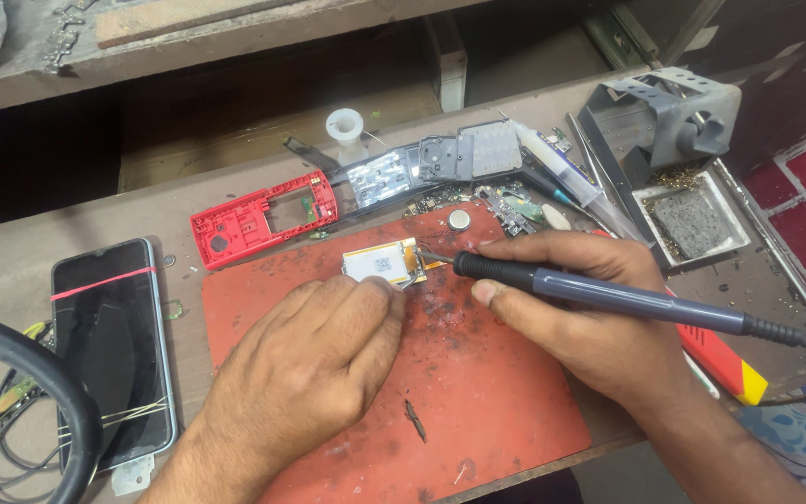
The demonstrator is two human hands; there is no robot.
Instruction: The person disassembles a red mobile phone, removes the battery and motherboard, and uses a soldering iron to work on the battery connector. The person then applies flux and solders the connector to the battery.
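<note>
Two bare hands work over a red mat (478, 392) that lies on a worn workbench (11, 252). The left hand (314, 359) rests on the mat with its fingers curled together, and the fingertips press on the near edge of a small white battery (380, 260) with a yellow strip at its right end. The battery lies flat near the top middle of the mat. The right hand (576, 313) is closed around a dark soldering iron (599, 296), held like a pen, and the metal tip touches the right end of the battery, just beside the left fingertips. The cable of the iron runs off to the right.

Behind the mat lie a red phone frame (258, 219), a grey keypad part (492, 149) and a coin cell (459, 220). At the left of the mat a black smartphone (109, 350) lies face up with rubber bands around it. At the far right stands a grey iron stand (678, 117) with a sponge tray (692, 221).
</note>
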